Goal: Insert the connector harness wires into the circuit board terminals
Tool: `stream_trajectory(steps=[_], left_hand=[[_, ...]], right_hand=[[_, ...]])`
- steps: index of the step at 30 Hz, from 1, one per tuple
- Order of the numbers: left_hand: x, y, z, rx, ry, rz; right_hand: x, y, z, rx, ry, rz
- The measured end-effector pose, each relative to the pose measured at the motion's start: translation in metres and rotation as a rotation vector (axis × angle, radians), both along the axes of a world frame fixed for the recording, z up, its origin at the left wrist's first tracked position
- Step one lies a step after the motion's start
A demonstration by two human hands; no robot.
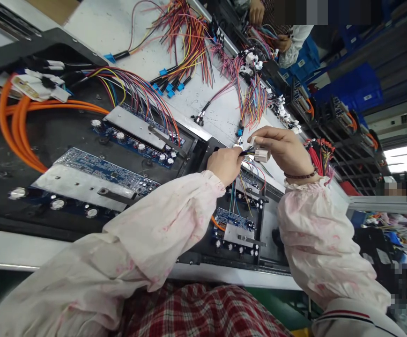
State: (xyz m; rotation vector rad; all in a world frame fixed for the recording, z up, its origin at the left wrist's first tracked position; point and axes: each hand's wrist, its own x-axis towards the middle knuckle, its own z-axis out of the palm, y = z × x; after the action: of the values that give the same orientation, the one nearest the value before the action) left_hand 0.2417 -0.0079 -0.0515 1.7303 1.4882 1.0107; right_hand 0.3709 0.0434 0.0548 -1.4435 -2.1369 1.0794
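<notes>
My left hand (224, 164) is closed around a wire harness (248, 152) with dark sleeving and thin coloured wires. A whitish plug connector (262, 155) sits at the end of these wires, just under the fingers of my right hand (282, 146). Thumb and forefinger of the right hand are pinched on a small white piece (254, 140) beside that connector; its exact kind is too small to make out. Below both hands, loose coloured wires hang over a blue circuit board (236, 220) with a metal plate, set in a black housing.
Another black housing (77, 126) at left holds circuit boards and thick orange cables (20, 126). Bundles of coloured wires (189, 42) with blue connectors lie on the white table (101, 28). Across it are a co-worker's hands (257, 11); blue bins (351, 89) stand beyond.
</notes>
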Motion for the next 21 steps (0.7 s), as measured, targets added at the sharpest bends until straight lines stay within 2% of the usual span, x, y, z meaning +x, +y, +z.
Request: stream_trajectory(steps=[4,7,11,15,18,21], left_hand=[[0.0,0.001,0.0,-0.005,-0.01,0.008],[-0.001,0.001,-0.001,-0.012,-0.006,-0.003],[-0.002,0.002,-0.001,-0.015,0.012,-0.014],[-0.002,0.005,-0.001,-0.013,0.026,-0.001],[-0.002,0.007,-0.002,-0.009,0.036,-0.002],[-0.001,0.008,-0.005,-0.005,0.043,-0.005]], right_hand=[[-0.001,0.001,-0.004,0.012,0.056,-0.041],[-0.005,0.001,0.0,0.09,0.112,-0.056],[-0.016,0.001,0.017,0.219,0.119,-0.106],[-0.024,0.001,0.029,0.256,0.089,-0.107],[-0.027,-0.001,0.041,0.241,0.197,-0.141],[-0.037,-0.005,0.063,0.275,0.334,-0.185]])
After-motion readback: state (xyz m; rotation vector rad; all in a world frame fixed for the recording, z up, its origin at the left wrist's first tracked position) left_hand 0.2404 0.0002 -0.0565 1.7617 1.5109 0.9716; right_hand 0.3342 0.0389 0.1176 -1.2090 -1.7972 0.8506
